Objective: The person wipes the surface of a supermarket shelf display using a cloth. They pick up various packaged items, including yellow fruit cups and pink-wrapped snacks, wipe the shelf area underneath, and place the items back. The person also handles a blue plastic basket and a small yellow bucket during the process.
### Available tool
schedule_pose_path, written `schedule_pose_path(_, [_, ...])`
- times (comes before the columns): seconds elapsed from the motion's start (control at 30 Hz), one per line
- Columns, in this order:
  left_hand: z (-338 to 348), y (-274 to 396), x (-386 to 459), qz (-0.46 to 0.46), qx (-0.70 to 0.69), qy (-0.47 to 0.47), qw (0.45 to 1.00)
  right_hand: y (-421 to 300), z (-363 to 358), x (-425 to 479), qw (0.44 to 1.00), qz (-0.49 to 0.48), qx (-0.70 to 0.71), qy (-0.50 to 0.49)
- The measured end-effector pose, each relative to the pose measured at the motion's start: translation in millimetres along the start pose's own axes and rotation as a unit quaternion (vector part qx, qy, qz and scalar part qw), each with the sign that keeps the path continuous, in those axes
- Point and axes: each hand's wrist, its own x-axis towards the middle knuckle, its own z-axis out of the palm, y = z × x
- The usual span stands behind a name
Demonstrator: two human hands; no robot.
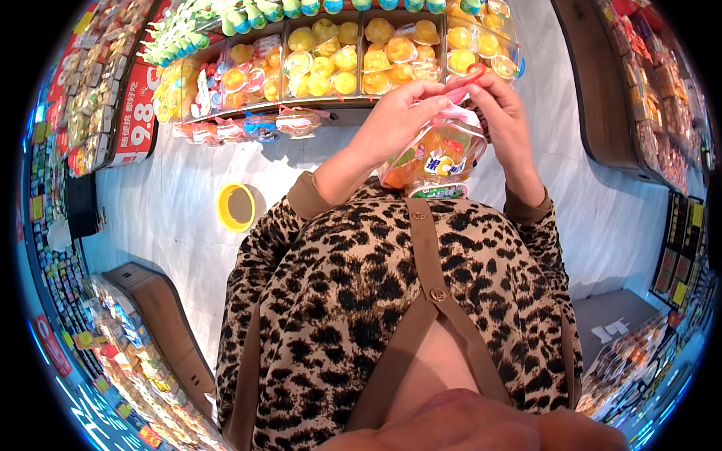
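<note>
A clear plastic bag (437,155) with printed labels and orange and green contents hangs close to my chest. Its gathered pink top (457,96) runs up into a red loop (476,70). My left hand (400,115) pinches the pink top between thumb and fingers from the left side. On the other side, my right hand (502,104) grips the red loop near its end. A green printed part (437,191) shows at the bottom of the bag. What exactly is packed inside cannot be made out.
Ahead stands a display counter (338,104) with divided bins of yellow and orange cups (321,65). Green toy-like packs (254,14) line its upper rim. A yellow round bin (236,207) is on the floor to the left. Stocked shelves (654,96) rise at both sides.
</note>
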Motion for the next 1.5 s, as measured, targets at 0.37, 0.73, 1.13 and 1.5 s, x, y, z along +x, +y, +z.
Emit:
schedule_pose_path(0.37, [9.3,-9.1,-3.9,0.022,0.143,-0.028,0.989,10.7,-31.9,-67.1,0.992,-0.038,-0.054,0.112])
schedule_pose_path(0.73, [-54.2,-81.3,-63.4,-0.193,-0.01,0.109,0.975,213.9,-126.6,-62.6,0.939,0.095,-0.218,0.249])
schedule_pose_path(1.13, [-73.1,-100.1,-92.4,-0.199,-0.097,0.235,0.947,262.0,-149.2,-35.7,0.845,0.179,-0.453,0.221])
schedule_pose_path(1.5, [-59.8,-81.0,-99.7,-0.21,-0.138,0.298,0.921,273.7,-138.9,-11.5,0.814,0.156,-0.475,0.294])
